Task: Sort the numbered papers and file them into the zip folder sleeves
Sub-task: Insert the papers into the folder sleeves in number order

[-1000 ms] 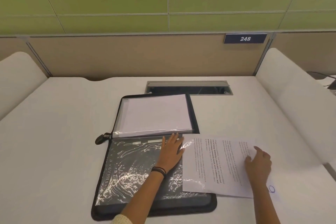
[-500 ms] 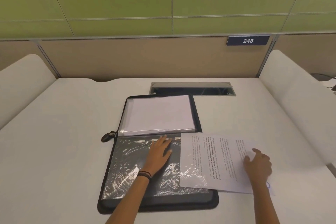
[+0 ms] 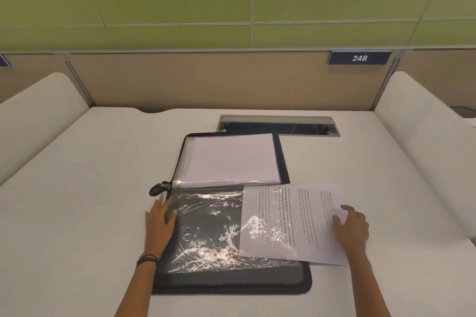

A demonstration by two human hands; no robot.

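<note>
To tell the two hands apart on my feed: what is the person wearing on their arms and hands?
Both hands are ungloved and both forearms are bare, with no sleeve in view. The left hand has a few thin dark bands around its wrist, like cords or hair ties. The right hand has nothing at its wrist: no watch or band shows.

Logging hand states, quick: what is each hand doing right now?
Left hand: open, flat on the edge of the clear sleeve.
Right hand: open, fingers resting on the printed paper.

Bare forearms; thin dark bands (image 3: 146,259) on left wrist.
</note>
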